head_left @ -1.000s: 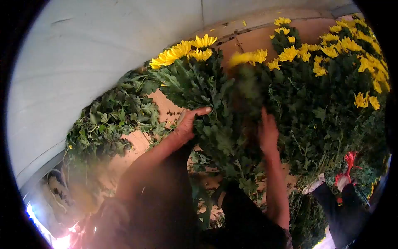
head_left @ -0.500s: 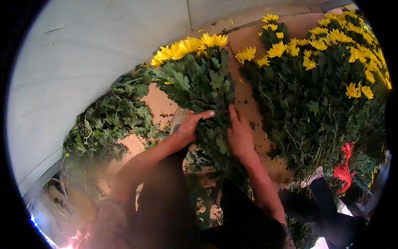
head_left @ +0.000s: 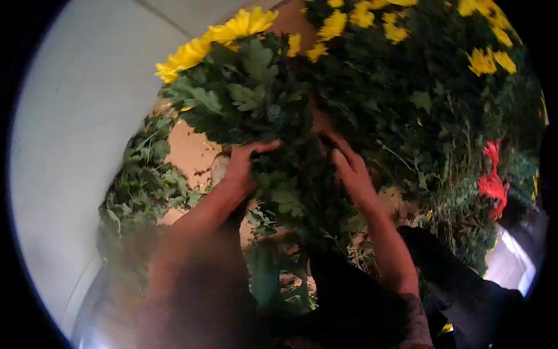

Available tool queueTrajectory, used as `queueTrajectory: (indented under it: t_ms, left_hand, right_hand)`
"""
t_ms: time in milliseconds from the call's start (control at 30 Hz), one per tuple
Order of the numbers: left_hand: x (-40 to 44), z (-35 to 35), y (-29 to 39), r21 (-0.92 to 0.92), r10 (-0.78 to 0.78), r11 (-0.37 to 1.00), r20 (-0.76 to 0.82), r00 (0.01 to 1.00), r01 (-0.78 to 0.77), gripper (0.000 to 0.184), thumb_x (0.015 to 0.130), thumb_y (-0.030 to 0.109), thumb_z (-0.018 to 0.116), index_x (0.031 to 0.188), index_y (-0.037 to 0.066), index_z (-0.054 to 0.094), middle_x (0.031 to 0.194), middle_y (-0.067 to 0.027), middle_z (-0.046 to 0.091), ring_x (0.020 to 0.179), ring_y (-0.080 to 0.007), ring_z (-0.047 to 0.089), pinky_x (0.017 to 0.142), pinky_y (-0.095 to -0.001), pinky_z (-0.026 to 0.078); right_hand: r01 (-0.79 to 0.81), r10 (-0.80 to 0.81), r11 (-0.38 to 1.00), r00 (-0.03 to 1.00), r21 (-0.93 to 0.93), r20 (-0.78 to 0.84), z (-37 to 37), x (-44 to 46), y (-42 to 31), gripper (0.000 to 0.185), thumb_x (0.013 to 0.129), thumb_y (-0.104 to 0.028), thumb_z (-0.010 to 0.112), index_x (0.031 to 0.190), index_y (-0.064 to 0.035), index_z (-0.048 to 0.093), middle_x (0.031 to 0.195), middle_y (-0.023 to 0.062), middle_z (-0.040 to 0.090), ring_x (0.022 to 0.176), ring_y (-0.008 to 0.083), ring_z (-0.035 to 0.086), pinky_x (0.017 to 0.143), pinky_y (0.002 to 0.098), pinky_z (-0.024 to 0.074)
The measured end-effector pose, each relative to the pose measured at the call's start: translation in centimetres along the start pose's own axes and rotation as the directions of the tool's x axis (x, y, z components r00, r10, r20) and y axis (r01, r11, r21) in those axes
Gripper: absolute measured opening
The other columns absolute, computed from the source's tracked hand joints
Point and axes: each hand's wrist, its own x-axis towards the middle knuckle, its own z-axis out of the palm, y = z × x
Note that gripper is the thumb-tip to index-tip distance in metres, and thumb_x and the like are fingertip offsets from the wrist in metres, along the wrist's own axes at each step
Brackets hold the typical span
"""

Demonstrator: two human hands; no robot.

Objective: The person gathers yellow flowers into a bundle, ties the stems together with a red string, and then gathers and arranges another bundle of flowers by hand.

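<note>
A bunch of yellow chrysanthemums (head_left: 256, 70) with dense green leaves stands in front of me, its flower heads at the upper left and its stems toward my lap. My left hand (head_left: 244, 166) grips the left side of the bunch, thumb across the leaves and the other fingers hidden behind. On the other side, my right hand (head_left: 351, 168) has its fingers stretched out and apart, close to the right edge of the leaves. Shadow hides whether those fingertips touch the stems.
A large pile of chrysanthemums (head_left: 407, 110) lies to the right, with red string (head_left: 493, 180) near its stems. Loose stripped leaves (head_left: 148, 180) lie at left beside a pale wall (head_left: 75, 128). Another person's dark-clothed leg (head_left: 459, 273) shows at lower right.
The view has shifted, and the bunch now appears larger and farther left. My right hand's fingers have lifted and spread from the bunch's side; my left hand keeps its hold.
</note>
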Motion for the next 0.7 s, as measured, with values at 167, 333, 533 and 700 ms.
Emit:
queueTrajectory:
  t_ms: [167, 333, 533, 700]
  left_hand:
    - [0.7, 2.2, 2.4, 0.259, -0.230, 0.945, 0.087, 0.969, 0.201, 0.033, 0.075, 0.010, 0.064, 0.108, 0.004, 0.061, 0.101, -0.0069, 0.063, 0.087, -0.0222, 0.061, 0.080, -0.0370, 0.050]
    - [-4.1, 12.1, 5.7, 0.301, -0.205, 0.937, 0.064, 0.977, 0.177, 0.023, 0.085, 0.023, 0.062, 0.097, 0.004, 0.062, 0.091, -0.0087, 0.063, 0.084, -0.0221, 0.061, 0.074, -0.0353, 0.050]
    - [-11.2, 16.3, 5.5, 0.317, -0.260, 0.935, 0.308, 0.915, 0.159, 0.028, 0.077, 0.007, 0.063, 0.104, 0.001, 0.062, 0.102, -0.0068, 0.063, 0.090, -0.0219, 0.061, 0.079, -0.0364, 0.051]
    - [-17.3, 24.4, 6.1, 0.653, -0.217, 0.733, 0.491, 0.844, -0.192, 0.026, 0.075, 0.007, 0.065, 0.101, 0.003, 0.064, 0.103, -0.0064, 0.063, 0.091, -0.0206, 0.061, 0.080, -0.0371, 0.051]
  right_hand:
    - [-0.183, 0.142, 0.963, 0.969, -0.196, -0.202, -10.9, -0.8, 5.1, 0.053, 0.093, -0.034, 0.048, 0.136, -0.0046, 0.041, 0.137, 0.0130, 0.042, 0.127, 0.0225, 0.039, 0.103, 0.0332, 0.0312]
    - [-0.200, 0.205, 0.979, 0.969, -0.049, 0.141, -4.6, -15.2, -2.7, 0.070, 0.078, -0.030, 0.068, 0.136, -0.0055, 0.038, 0.131, 0.0133, 0.048, 0.118, 0.0216, 0.046, 0.098, 0.0350, 0.0371]
    - [0.081, -0.114, 0.980, 0.977, -0.180, -0.181, -2.6, -26.1, -4.0, 0.074, 0.065, -0.021, 0.081, 0.127, -0.0022, 0.046, 0.121, 0.0132, 0.055, 0.111, 0.0229, 0.051, 0.093, 0.0358, 0.0409]
    - [0.326, -0.380, 0.924, 0.826, -0.197, -0.416, -3.8, -31.3, -1.6, 0.070, 0.065, -0.023, 0.082, 0.122, -0.0002, 0.049, 0.115, 0.0119, 0.059, 0.106, 0.0227, 0.054, 0.092, 0.0354, 0.0421]
